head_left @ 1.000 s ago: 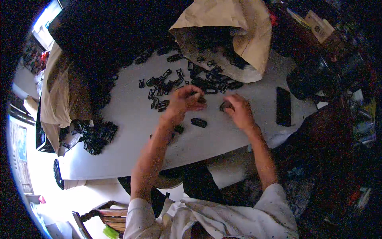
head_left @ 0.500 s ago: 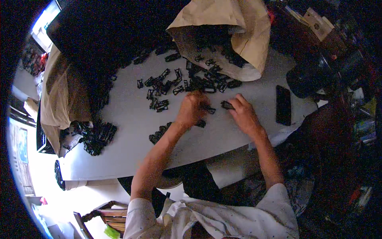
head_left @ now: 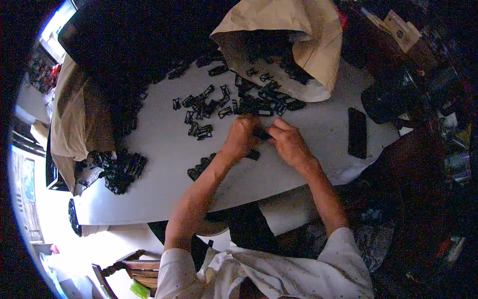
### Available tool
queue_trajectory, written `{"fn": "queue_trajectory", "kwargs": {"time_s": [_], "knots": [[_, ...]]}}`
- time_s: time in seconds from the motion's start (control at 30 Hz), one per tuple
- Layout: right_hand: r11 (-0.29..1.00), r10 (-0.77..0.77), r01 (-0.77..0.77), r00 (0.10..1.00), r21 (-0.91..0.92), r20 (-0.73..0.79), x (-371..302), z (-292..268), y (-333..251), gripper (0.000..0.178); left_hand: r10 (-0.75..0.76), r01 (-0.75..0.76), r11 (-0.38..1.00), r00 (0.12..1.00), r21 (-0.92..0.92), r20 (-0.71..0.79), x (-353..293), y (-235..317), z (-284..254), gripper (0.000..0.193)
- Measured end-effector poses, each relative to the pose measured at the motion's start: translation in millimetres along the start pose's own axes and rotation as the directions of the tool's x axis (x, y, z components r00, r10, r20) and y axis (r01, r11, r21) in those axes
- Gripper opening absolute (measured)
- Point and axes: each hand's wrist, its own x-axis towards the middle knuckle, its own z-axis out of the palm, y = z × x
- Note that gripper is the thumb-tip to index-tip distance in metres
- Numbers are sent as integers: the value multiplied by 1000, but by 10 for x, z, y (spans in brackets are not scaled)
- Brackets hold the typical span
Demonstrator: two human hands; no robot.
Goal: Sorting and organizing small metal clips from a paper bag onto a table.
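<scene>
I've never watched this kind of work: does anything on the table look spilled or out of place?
The brown paper bag lies mouth open, and small black pieces sprawl from it onto the table in a jumble, as if tipped out.

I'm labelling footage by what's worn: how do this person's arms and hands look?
The left hand and right hand appear ungloved, and no watch or bracelet shows. Both forearms are bare below the short, loose sleeves of a whitish shirt dotted with small dark specks.
</scene>
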Motion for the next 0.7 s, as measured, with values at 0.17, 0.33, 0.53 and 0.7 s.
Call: {"fn": "queue_trajectory", "kwargs": {"time_s": [0.17, 0.33, 0.53, 0.7], "knots": [[1000, -7, 8, 999, -13, 47, 34, -3, -58, 17, -11, -16, 981, 990, 192, 140, -7, -15, -8, 27], [997, -60, 62, 997, -50, 52, -2, 52, -8, 20, -5, -9, 988, 996, 156, 85, -22, 229, -340, 27], [992, 118, -123, 984, 28, 130, -61, 50, -275, 32, -377, 398, 917, 889, 32, -261, -940, 569, -892, 41], [989, 141, -136, 987, -58, 82, -160, 101, -535, 43, -275, 381, 721, 924, 580, -265, -1482, 721, -831, 56]]}}
